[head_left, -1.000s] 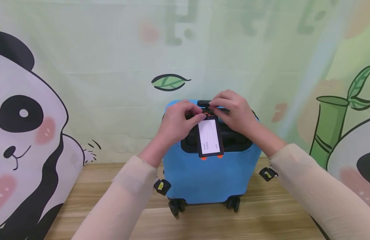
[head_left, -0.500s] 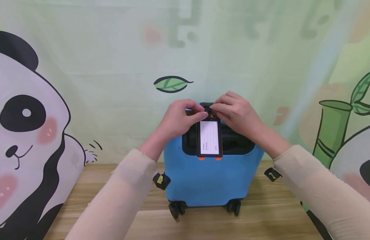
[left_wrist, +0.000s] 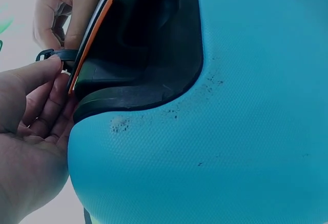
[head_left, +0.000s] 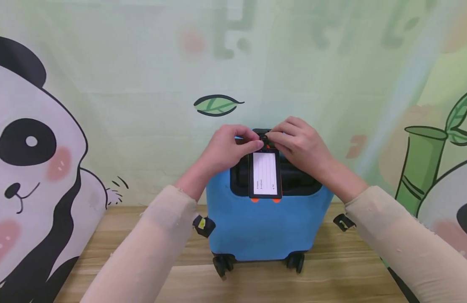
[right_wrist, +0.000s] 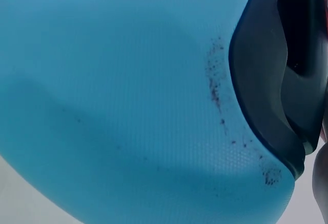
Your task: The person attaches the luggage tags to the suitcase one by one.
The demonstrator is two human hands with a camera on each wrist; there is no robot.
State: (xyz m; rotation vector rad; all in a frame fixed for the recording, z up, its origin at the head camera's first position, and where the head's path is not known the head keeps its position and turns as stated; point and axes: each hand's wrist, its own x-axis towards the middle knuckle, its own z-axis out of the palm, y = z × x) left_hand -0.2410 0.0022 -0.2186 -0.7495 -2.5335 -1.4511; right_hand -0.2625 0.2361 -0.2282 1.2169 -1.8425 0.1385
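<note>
A luggage tag [head_left: 264,174] with a black frame, orange edge and white lined card hangs at the top of a blue suitcase [head_left: 264,227]. My left hand [head_left: 227,149] pinches the tag's black strap [left_wrist: 64,55] between thumb and fingers. Opposite it, my right hand [head_left: 299,141] grips the strap with its fingertips, partly hidden behind the tag in the left wrist view. A small buckle [left_wrist: 45,55] shows at the strap's end. The strap's path around the suitcase handle is hidden by the fingers. In the right wrist view, the suitcase's blue shell [right_wrist: 128,80] fills most of the picture.
The suitcase stands upright on black wheels [head_left: 223,264] on a wood-grain surface [head_left: 142,240]. Behind it hangs a pale green backdrop [head_left: 135,63] printed with pandas and bamboo. Dark scuffs [right_wrist: 214,83] mark the shell beside the black recess [right_wrist: 261,60].
The tag has swung from slightly slanted to nearly straight. My fingers have drawn slightly closer together at the strap, and the black piece above it has lowered. Little differs over the last half second.
</note>
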